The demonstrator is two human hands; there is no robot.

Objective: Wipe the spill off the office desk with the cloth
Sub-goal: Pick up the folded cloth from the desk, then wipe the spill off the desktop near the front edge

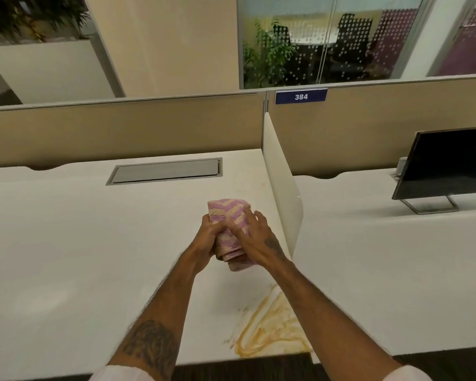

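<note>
— Cloth? 
— Folded, clasped between left hand and right hand, above the desk.
— Spill? 
— Orange, smeared near the front edge, beside the divider.

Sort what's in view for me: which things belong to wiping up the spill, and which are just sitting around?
Part of the job:
- cloth, folded, held in both hands
- left hand and right hand
- orange spill near the front edge
- desk

Just lying about:
- monitor on the neighbouring desk
- white divider
- cable hatch
- label 384
</note>
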